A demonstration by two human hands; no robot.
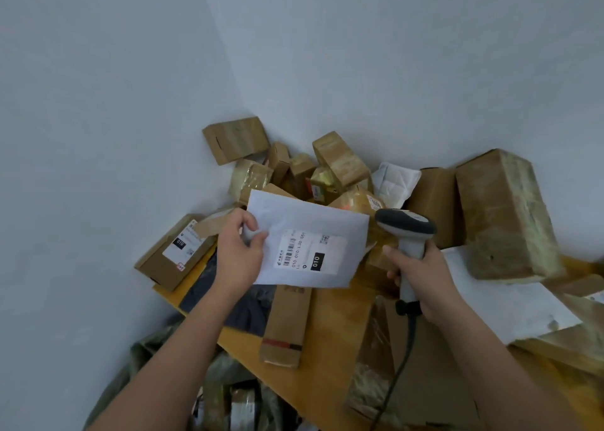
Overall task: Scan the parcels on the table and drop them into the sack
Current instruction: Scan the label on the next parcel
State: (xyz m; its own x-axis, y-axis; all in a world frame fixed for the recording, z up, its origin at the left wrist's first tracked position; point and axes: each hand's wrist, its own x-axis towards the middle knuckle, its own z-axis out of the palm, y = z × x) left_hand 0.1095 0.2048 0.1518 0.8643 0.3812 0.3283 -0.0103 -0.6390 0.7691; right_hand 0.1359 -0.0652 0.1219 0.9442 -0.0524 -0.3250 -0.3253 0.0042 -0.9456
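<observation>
Now white envelope (307,241) (label up) long axis toward scanner (407,231).

The white envelope (307,234) in my left hand (237,251) has a sticker (310,254) with a barcode, the numbers "010 010 130 551", and a black patch that says "010". A brown box (173,251) on my left has a sticker with "010" too.
</observation>
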